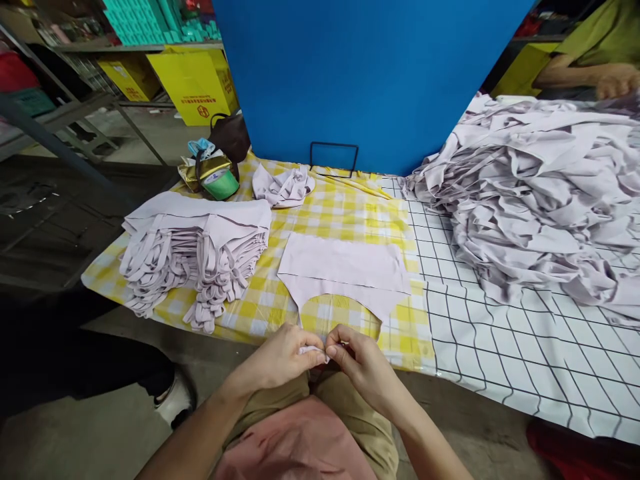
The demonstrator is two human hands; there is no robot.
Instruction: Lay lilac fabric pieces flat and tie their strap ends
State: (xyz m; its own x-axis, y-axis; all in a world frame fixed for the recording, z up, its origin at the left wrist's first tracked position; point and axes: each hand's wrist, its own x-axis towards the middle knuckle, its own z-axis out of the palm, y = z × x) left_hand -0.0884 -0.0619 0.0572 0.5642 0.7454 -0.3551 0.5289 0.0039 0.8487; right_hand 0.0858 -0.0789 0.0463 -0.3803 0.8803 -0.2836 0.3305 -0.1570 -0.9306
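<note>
Yellow checked cloth [370, 217] is spread out. Around the view's centre, a garment stack [197, 247] is laid at nine o'clock. Near seven, pale fabric [311, 349] is pinched between the thumb and fingers of the left hand [283, 357]. Centrally, a flat garment [345, 263] is laid; it is judged light, soft and limp, best held by its edges. Near five, the pale fabric's tip is pinched by the closed fingertips of the right hand [364, 363]. Toward three, a loose heap [540, 193] is piled.

Forearms [210, 410] converge from both sides of the lap [370, 413]. Left hand [286, 355] and right hand [357, 360] sit forward of the lap, thumbs and index fingers pinched, tips close together.
</note>
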